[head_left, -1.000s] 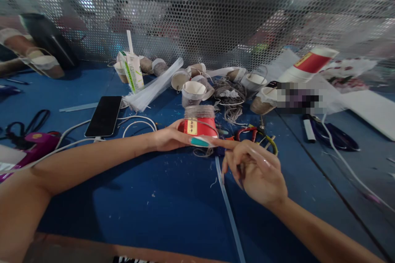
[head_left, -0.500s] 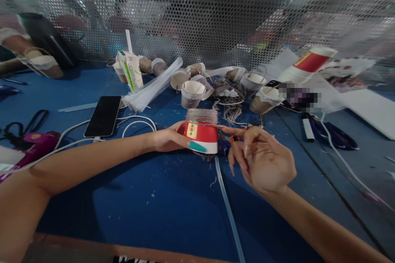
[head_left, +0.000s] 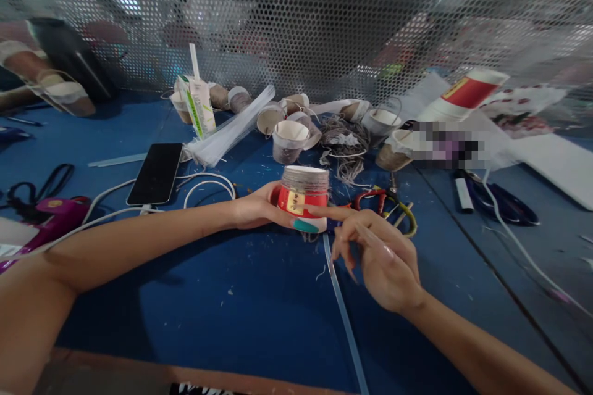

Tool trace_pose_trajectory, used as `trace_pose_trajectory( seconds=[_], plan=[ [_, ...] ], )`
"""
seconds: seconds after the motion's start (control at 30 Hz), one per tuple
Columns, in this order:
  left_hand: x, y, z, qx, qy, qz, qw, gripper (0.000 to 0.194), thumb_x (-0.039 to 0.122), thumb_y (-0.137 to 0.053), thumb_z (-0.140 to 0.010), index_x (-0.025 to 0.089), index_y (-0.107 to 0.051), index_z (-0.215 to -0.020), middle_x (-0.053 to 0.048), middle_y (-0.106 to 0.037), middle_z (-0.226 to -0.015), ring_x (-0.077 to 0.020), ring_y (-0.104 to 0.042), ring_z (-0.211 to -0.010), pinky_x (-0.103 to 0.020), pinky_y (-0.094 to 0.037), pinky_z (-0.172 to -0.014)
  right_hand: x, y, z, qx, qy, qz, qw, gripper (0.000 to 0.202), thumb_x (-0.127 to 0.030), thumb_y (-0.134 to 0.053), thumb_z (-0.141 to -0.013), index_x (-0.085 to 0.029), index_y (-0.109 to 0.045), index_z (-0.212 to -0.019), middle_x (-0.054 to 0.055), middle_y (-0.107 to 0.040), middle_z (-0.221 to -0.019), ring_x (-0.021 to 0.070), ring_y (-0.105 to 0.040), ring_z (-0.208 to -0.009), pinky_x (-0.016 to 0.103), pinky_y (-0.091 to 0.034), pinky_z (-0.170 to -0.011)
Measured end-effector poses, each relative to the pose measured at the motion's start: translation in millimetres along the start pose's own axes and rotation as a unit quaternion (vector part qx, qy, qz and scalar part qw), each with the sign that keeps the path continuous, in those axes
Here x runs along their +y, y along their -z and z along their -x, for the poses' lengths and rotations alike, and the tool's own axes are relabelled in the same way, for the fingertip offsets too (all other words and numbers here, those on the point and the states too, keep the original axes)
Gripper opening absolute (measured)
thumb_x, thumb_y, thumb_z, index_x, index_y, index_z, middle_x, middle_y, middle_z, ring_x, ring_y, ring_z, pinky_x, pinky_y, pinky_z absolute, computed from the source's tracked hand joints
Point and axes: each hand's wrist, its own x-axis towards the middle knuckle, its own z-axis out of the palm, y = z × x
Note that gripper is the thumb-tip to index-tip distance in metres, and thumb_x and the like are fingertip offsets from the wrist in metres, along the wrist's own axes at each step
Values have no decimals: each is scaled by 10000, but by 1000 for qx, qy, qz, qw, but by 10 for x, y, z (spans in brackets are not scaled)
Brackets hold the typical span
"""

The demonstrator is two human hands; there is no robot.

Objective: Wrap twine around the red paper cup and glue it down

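A red and white paper cup (head_left: 319,203) with a yellow label has grey twine wound round its upper part. My left hand (head_left: 262,207) is wrapped round it from the left, the thumb with its long teal nail across the front. From the right, the index finger of my right hand (head_left: 382,253) reaches to the cup's red side, at or very near its surface; the other fingers are loosely curled and apart, with nothing seen in them. A clear glue stick (head_left: 343,308) extends below the cup.
Behind the cup lie twine-wrapped cups (head_left: 288,143), a tangle of grey twine (head_left: 345,142) and white strips (head_left: 231,129). Scissors (head_left: 382,200) lie beyond my right hand. At the left are a phone (head_left: 156,174), a white cable and a purple glue gun (head_left: 58,222). A metal mesh (head_left: 296,24) stands behind.
The cup has turned in my left hand, its label shifting right. My right hand has moved left and slightly down, its index finger now over the red side; the scissors show more.
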Motion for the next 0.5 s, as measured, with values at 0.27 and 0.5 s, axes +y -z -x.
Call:
trace_pose_trajectory(
  seconds=[0.27,0.5],
  plan=[
    [-17,1,-2,34,-13,-5,999,556,187,-885,-535,149,-695,-1056,-94,-746,-1000,-243,-702,-967,-430,-487,-1003,46,23,-76,101,11,-36,994,305,-420,-558,-914,-226,-641,-695,43,-732,-699,120,-455,-331,315,-420,-349],
    [-55,11,-16,76,-19,4,997,584,210,-908,-522,135,-678,-1053,-101,-737,-1011,-248,-699,-980,-449,-494,-1003,62,46,-70,117,46,-6,992,307,-400,-515,-940,-240,-632,-705,61,-765,-853,122,-474,-372,320,-422,-367]
  ],
)
